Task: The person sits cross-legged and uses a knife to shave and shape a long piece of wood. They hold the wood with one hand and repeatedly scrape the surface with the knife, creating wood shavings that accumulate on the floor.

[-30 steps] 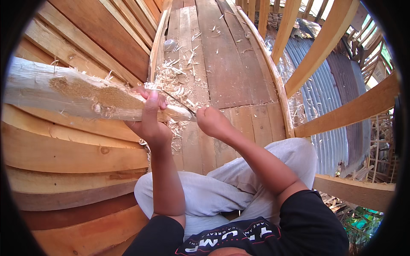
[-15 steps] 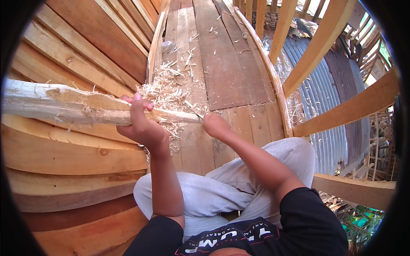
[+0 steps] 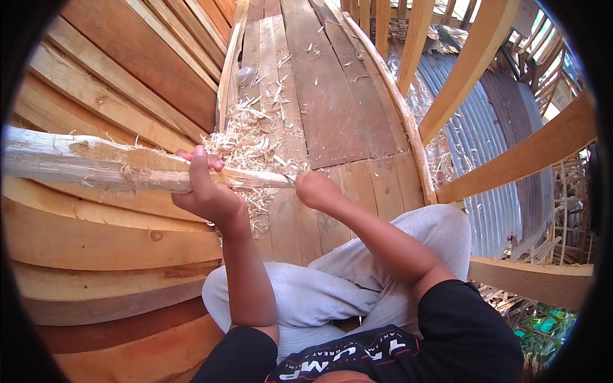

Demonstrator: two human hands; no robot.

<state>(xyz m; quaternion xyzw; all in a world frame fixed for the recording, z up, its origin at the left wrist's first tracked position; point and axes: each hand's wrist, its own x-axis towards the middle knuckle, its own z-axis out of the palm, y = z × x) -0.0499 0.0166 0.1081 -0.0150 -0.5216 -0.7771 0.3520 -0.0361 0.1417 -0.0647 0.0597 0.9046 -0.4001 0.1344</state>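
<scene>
A long pale wooden pole (image 3: 83, 163), stripped and roughly carved, comes in from the left edge and narrows toward its right end. My left hand (image 3: 216, 203) is closed around it from below, just where the thinner part begins. At the slim tip, my right hand (image 3: 319, 193) is closed in a fist. A small thin blade (image 3: 289, 180), seemingly a knife's, sticks out of this fist and lies against the tip; its handle is hidden in my fingers. Loose fibres hang from the pole's upper side.
Curled wood shavings (image 3: 246, 131) are heaped on the plank floor (image 3: 332, 115) beyond my hands. A small clear cup (image 3: 246, 76) rests near the left wall of boards (image 3: 96, 233). Wooden railing posts (image 3: 469, 70) line the right, with corrugated metal sheets (image 3: 469, 108) outside them.
The blade, which pointed away past the pole's tip, now shows as a short piece against it. My right hand has shifted slightly left; the left keeps its grip.
</scene>
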